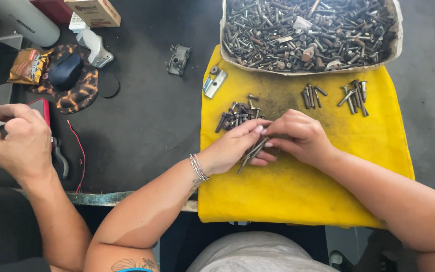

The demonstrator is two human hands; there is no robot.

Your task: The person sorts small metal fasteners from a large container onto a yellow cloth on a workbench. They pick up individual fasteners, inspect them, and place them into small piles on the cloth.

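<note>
Both hands, left hand point(232, 148) and right hand point(298, 137), pinch a bunch of long bolts point(251, 152) over the yellow cloth point(298, 191). Three small sorted piles point(237, 115) lie on that cloth, but the cardboard tray point(396, 48) at its far edge looks nearly full, so plenty's left.

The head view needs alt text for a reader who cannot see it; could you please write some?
Seen from above, a person's left hand and right hand together hold a few long bolts over a yellow cloth with small sorted bolt piles. A box of mixed bolts sits beyond; another person's hand is at left.
</note>
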